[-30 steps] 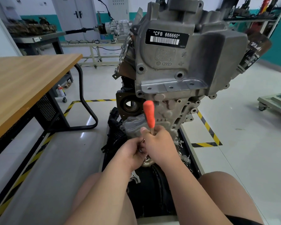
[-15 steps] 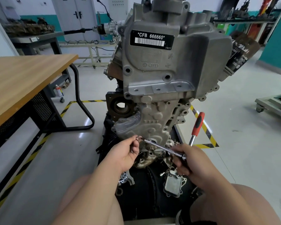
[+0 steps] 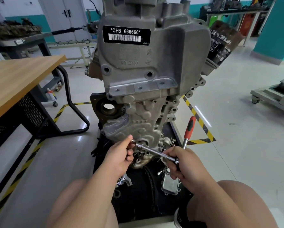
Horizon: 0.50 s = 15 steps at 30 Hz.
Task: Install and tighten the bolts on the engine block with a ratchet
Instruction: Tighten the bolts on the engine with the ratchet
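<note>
The grey cast-metal engine block [image 3: 146,76] stands upright in the centre of the frame. At its low front face, lower centre, the steel ratchet with the red-and-black handle [image 3: 189,127] reaches in through a long extension bar [image 3: 152,150]. The left hand [image 3: 120,155] pinches the bar's tip between thumb and fingertips. The right hand [image 3: 185,167] is curled round the ratchet head, with the handle pointing up. Whether a bolt sits in the socket cannot be told. The step probably goes best with the bar kept square to the hole and the threads started by feel before the handle is swung. A light wooden counter [image 3: 14,79] fills the left of the frame.
</note>
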Motion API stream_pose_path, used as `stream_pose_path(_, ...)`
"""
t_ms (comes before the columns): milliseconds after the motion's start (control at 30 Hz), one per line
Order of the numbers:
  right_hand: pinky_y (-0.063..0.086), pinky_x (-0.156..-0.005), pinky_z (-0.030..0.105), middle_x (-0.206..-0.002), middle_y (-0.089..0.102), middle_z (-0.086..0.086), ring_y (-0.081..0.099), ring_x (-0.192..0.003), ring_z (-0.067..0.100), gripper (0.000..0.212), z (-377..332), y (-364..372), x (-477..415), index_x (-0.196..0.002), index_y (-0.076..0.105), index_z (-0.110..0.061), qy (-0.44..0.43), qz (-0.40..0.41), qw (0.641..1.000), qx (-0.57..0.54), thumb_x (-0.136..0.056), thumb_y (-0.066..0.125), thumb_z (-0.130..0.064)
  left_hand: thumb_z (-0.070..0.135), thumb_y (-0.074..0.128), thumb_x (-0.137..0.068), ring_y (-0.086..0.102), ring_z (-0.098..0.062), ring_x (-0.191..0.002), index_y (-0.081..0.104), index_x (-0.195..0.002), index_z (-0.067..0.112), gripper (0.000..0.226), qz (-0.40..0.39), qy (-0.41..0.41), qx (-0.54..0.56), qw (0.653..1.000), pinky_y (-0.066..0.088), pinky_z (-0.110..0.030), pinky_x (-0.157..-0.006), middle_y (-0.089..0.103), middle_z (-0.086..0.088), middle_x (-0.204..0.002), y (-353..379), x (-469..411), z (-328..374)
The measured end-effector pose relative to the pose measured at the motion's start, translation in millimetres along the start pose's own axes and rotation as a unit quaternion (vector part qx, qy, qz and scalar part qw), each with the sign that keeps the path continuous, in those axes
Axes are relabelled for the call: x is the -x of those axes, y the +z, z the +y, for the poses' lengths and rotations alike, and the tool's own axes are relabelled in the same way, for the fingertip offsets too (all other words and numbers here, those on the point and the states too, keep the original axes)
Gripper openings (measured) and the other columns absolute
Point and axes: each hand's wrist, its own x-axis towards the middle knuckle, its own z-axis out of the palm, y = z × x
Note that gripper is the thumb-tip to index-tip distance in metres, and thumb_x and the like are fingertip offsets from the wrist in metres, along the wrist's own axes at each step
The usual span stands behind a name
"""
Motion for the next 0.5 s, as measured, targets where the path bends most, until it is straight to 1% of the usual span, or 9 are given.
stream_pose_path(100, 0.027, -0.047, 0.031, -0.050, 0.037, 0.011, 0.023, -0.039, 0.018, 0.026, 0.3, -2.6, -1.2, -0.081, 0.061, 0.003, 0.001, 0.008, 1.000, 0.003, -0.085, 0.037, -0.006, 0.022, 0.065, -0.090, 0.039, -0.003, -0.036, 0.061, -0.093, 0.011, 0.012, -0.003, 0.010, 0.003, 1.000, 0.027, -0.016, -0.031, 0.061, 0.005, -0.054, -1.5, -1.0, 1.3)
stream_pose_path(200, 0.026, -0.048, 0.032, -0.049, 0.038, 0.010, 0.023, -0.039, 0.019, 0.025, 2.6, -0.8, -1.0, -0.080, 0.062, 0.003, 0.002, 0.009, 1.000, 0.009, -0.084, 0.038, -0.006, 0.022, 0.066, -0.089, 0.040, -0.003, -0.037, 0.062, -0.097, 0.010, 0.014, -0.002, 0.012, -0.005, 1.000, 0.028, -0.017, -0.031, 0.060, 0.005, -0.052, -2.8, -0.8, 0.8)
stream_pose_path(333, 0.028, -0.048, 0.032, -0.049, 0.038, 0.011, 0.023, -0.038, 0.018, 0.027, 5.9, 1.0, -1.1, -0.080, 0.063, 0.002, 0.007, 0.024, 1.000, 0.005, -0.083, 0.038, -0.006, 0.019, 0.066, -0.089, 0.040, -0.004, -0.037, 0.063, -0.101, 0.009, 0.016, -0.002, 0.025, -0.009, 1.000, 0.029, -0.017, -0.032, 0.061, 0.005, -0.052, -3.1, 0.0, 0.7)
stream_pose_path(500, 0.029, -0.045, 0.030, -0.048, 0.037, 0.008, 0.023, -0.037, 0.017, 0.025, 7.8, 2.2, 0.4, -0.085, 0.060, 0.003, 0.020, 0.031, 0.999, -0.006, -0.085, 0.037, -0.006, 0.017, 0.069, -0.087, 0.043, -0.005, -0.041, 0.069, -0.094, 0.013, 0.009, 0.010, 0.088, -0.044, 0.995, 0.031, -0.017, -0.035, 0.062, 0.007, -0.057, -3.7, 2.3, -0.4)
